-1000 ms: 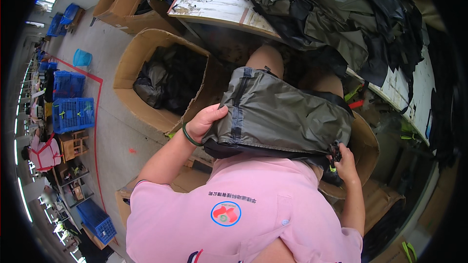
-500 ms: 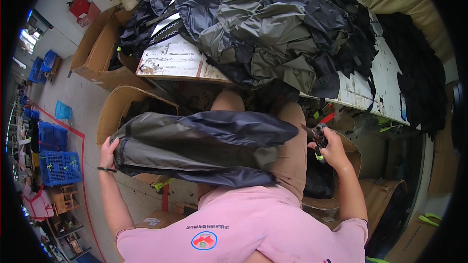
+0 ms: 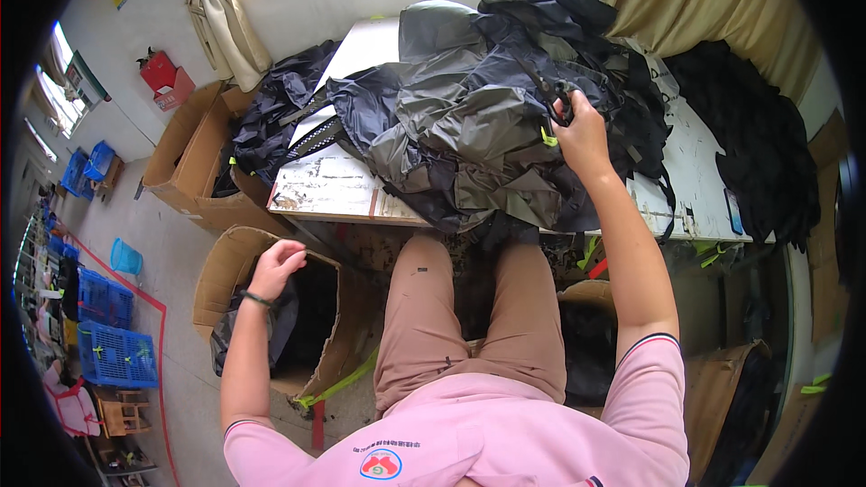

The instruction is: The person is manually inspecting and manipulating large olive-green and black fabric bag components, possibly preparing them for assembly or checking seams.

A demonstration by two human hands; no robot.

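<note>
Closest in, it's mostly a pink short-sleeved shirt [image 3: 469, 437] with a round badge near the collar, cut off by the bottom edge, and tan trousers [image 3: 469, 307] running up under the table. The hands are well apart. The left hand [image 3: 275, 268], with a dark band on the wrist, hangs over the open brown cardboard box [image 3: 230, 275] on the floor beside the left knee; fingers loosely curled, nothing in them as far as I can see. Down in that box sits a dark grey bundle of fabric [image 3: 271, 334], but it's shadowy in there, so don't ask me what piece it is.

The right hand [image 3: 582, 131] is stretched way out over the white worktable [image 3: 695, 180] and is closed round a small pair of black snips [image 3: 555, 95]. Only the handles and a bit of blade poke out, and I can't tell if the blades are open. The hand rests right on the big heap of grey and black nylon garments [image 3: 469, 117] covering most of the tabletop. A little yellow-green tag [image 3: 547, 137] sticks out just left of the wrist.

Farther back, a second cardboard carton [image 3: 194, 167] by the table's left end holds more dark fabric [image 3: 271, 122], spilling onto the table corner. A separate black pile [image 3: 758, 140] sits far right, half lost in the lens rim. Behind it all, beige curtains [image 3: 695, 0] and a red box [image 3: 164, 77] against the wall.
</note>
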